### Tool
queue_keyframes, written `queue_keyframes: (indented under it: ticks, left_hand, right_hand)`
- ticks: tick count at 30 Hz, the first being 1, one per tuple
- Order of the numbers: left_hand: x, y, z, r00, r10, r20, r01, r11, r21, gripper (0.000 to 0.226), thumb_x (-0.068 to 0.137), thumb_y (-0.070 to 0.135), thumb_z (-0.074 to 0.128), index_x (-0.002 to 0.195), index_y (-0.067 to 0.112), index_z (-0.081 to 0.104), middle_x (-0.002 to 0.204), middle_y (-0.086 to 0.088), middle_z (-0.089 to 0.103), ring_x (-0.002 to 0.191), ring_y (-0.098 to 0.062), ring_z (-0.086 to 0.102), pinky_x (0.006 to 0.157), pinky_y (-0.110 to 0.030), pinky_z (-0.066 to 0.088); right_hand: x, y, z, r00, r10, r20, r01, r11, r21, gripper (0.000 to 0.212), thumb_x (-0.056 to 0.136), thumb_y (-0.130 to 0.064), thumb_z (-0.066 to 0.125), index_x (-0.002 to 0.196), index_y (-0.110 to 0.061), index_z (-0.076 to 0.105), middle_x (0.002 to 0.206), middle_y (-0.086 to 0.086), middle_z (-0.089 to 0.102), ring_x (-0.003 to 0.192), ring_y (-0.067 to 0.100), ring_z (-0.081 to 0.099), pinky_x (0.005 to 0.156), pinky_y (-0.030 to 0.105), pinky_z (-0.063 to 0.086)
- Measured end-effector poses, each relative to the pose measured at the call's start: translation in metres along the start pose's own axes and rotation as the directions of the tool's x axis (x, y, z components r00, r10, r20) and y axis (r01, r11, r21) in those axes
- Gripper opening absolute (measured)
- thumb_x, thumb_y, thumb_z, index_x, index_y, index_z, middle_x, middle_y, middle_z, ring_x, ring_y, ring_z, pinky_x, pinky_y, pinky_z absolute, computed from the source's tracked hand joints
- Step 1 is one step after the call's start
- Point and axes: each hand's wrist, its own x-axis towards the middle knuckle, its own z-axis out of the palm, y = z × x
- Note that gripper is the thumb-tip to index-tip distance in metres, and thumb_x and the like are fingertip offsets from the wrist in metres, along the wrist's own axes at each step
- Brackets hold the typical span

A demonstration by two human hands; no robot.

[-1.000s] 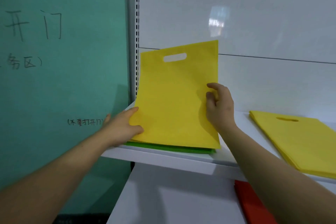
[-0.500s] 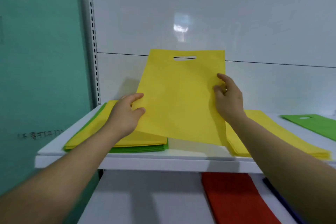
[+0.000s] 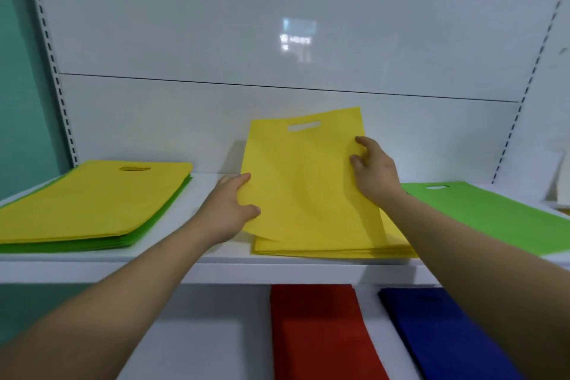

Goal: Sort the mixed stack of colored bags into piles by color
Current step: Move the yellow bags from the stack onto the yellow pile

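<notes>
I hold one yellow bag (image 3: 303, 182) with both hands, tilted up from the shelf, its handle slot at the top. My left hand (image 3: 229, 210) pinches its left edge and my right hand (image 3: 374, 170) grips its right edge. Its lower end hangs just above the yellow pile (image 3: 333, 248) in the middle of the upper shelf. At the far left lies the mixed stack (image 3: 92, 203), yellow on top with green bags beneath. A green pile (image 3: 493, 216) lies on the right.
The white upper shelf (image 3: 216, 268) runs across the view, backed by a glossy white panel. On the lower shelf lie a red pile (image 3: 320, 330) and a blue pile (image 3: 444, 333). A teal wall (image 3: 18, 102) stands at the left.
Both hands have carried the yellow bag rightward from the mixed stack and lowered it over the yellow pile. My view has swung right with it.
</notes>
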Motion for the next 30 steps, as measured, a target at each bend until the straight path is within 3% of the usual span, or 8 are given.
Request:
queue_keyframes:
  ticks: [3, 5, 11, 15, 17, 24, 30]
  left_hand:
    - [0.001, 0.009, 0.021, 0.999, -0.048, 0.025, 0.046, 0.996, 0.071, 0.070, 0.087, 0.016, 0.065, 0.148, 0.016, 0.029, 0.146, -0.004, 0.031, 0.128, -0.017, 0.038, 0.086, -0.014, 0.027]
    - [0.000, 0.011, 0.029, 0.996, -0.075, 0.051, 0.068, 0.989, 0.128, 0.070, 0.088, 0.020, 0.063, 0.148, 0.016, 0.029, 0.147, -0.004, 0.030, 0.129, -0.017, 0.038, 0.087, -0.015, 0.028]
    - [-0.012, 0.015, 0.038, 0.974, -0.128, 0.188, 0.068, 0.953, 0.296, 0.071, 0.087, 0.046, 0.061, 0.146, 0.020, 0.033, 0.154, -0.002, 0.026, 0.139, -0.017, 0.028, 0.108, -0.024, 0.023]
    - [-0.022, 0.021, 0.038, 0.935, -0.135, 0.329, -0.009, 0.916, 0.401, 0.088, 0.077, 0.063, 0.061, 0.149, 0.029, 0.024, 0.160, 0.002, -0.001, 0.145, -0.014, 0.013, 0.112, -0.025, 0.016]
    - [-0.026, 0.024, 0.038, 0.924, -0.135, 0.359, -0.032, 0.905, 0.424, 0.091, 0.074, 0.066, 0.062, 0.149, 0.033, 0.023, 0.159, 0.006, -0.005, 0.145, -0.013, 0.012, 0.112, -0.025, 0.017]
    - [-0.028, 0.025, 0.036, 0.928, -0.114, 0.355, -0.062, 0.891, 0.449, 0.073, 0.080, 0.052, 0.065, 0.144, 0.029, 0.037, 0.156, 0.007, 0.023, 0.141, -0.011, 0.024, 0.108, -0.020, 0.019]
    - [-0.023, 0.028, 0.022, 0.943, -0.129, 0.307, -0.020, 0.898, 0.440, 0.069, 0.082, 0.053, 0.063, 0.142, 0.029, 0.038, 0.154, 0.007, 0.027, 0.139, -0.011, 0.028, 0.107, -0.020, 0.021]
  right_hand:
    - [0.006, 0.027, -0.006, 0.998, 0.023, 0.061, -0.018, 0.997, -0.079, 0.044, 0.097, -0.019, 0.050, 0.141, -0.017, 0.040, 0.131, 0.014, 0.052, 0.117, 0.030, 0.049, 0.091, 0.031, 0.037]
    - [0.007, 0.041, -0.006, 0.993, 0.042, 0.108, -0.028, 0.992, -0.123, 0.043, 0.097, -0.020, 0.051, 0.138, -0.015, 0.042, 0.133, 0.016, 0.048, 0.118, 0.031, 0.049, 0.092, 0.030, 0.037]
    - [0.007, 0.063, -0.003, 0.928, 0.188, 0.322, -0.065, 0.932, -0.357, 0.046, 0.096, -0.032, 0.050, 0.138, -0.012, 0.045, 0.139, 0.016, 0.043, 0.122, 0.033, 0.048, 0.098, 0.035, 0.040]
    - [0.005, 0.070, -0.007, 0.878, 0.272, 0.394, -0.075, 0.891, -0.448, 0.054, 0.094, -0.041, 0.049, 0.141, -0.015, 0.041, 0.142, 0.016, 0.038, 0.124, 0.035, 0.046, 0.102, 0.038, 0.041]
    - [0.004, 0.070, -0.009, 0.859, 0.292, 0.421, -0.095, 0.899, -0.428, 0.058, 0.095, -0.044, 0.049, 0.143, -0.013, 0.039, 0.143, 0.016, 0.036, 0.125, 0.035, 0.046, 0.102, 0.037, 0.040]
    - [0.007, 0.059, -0.014, 0.816, 0.242, 0.525, 0.084, 0.848, -0.523, 0.050, 0.097, -0.044, 0.045, 0.123, -0.004, 0.057, 0.127, 0.014, 0.058, 0.115, 0.029, 0.053, 0.094, 0.033, 0.044]
    - [0.012, 0.032, -0.014, 0.815, 0.176, 0.552, 0.141, 0.864, -0.484, 0.055, 0.098, -0.043, 0.046, 0.135, -0.004, 0.048, 0.137, 0.013, 0.050, 0.123, 0.030, 0.048, 0.098, 0.034, 0.040]
